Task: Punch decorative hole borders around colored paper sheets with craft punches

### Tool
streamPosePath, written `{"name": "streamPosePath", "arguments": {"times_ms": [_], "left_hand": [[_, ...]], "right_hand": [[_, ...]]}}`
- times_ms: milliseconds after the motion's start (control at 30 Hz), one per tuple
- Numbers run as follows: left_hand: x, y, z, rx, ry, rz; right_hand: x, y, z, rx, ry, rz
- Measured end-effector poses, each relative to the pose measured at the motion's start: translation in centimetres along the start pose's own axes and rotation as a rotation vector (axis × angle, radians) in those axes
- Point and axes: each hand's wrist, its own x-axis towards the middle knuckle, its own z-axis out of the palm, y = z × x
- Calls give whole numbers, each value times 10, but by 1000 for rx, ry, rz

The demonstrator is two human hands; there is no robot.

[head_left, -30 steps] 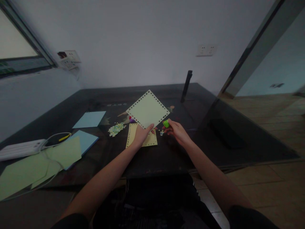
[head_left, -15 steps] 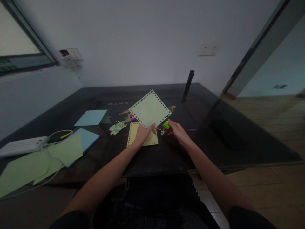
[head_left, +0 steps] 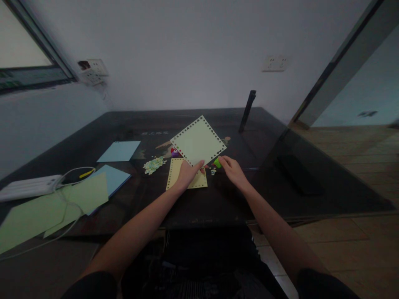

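Note:
My left hand (head_left: 189,173) grips the lower corner of a pale green square sheet of paper (head_left: 199,141), with the thumb on top. Small punched holes run along the sheet's edges, and it is held up tilted like a diamond. Between the fingers of my right hand (head_left: 231,169) is a small bright green craft punch (head_left: 217,162), close to the sheet's lower right edge. Beneath my left hand lies a yellow sheet (head_left: 173,174), also with holes along its border. Tiny paper cut-outs (head_left: 213,171) lie under the punch.
A heap of paper cut-outs (head_left: 154,165) and a red and purple punch (head_left: 175,152) are left of the sheet. Further left are blue paper (head_left: 120,151), green sheets (head_left: 56,207), a white power strip (head_left: 31,187) and cable. A black upright object (head_left: 247,111) stands at the back right.
The view has shifted slightly. My right hand and the green punch have turned a little beside the sheet's edge; my left hand keeps its hold on the sheet.

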Motion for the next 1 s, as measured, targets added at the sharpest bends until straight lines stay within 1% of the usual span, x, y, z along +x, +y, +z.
{"name": "streamPosePath", "arguments": {"times_ms": [200,333,467,667,767,833,1000], "left_hand": [[0,0,0,-16,-20,7],[0,-1,0,-15,-25,23],[0,0,0,-14,12,11],[2,1,-3,88,24,40],[5,-4,-6,159,30,66],[8,-7,-9,208,12,77],[13,-8,-15,248,6,30]], "right_hand": [[1,-1,-1,43,45,34],[0,-3,-1,70,38,31],[0,-2,0,120,27,63],[1,-1,1,201,18,119],[0,-6,-1,302,16,163],[-2,-12,-2,392,37,163],[-2,-24,-13,631,103,159]]}}
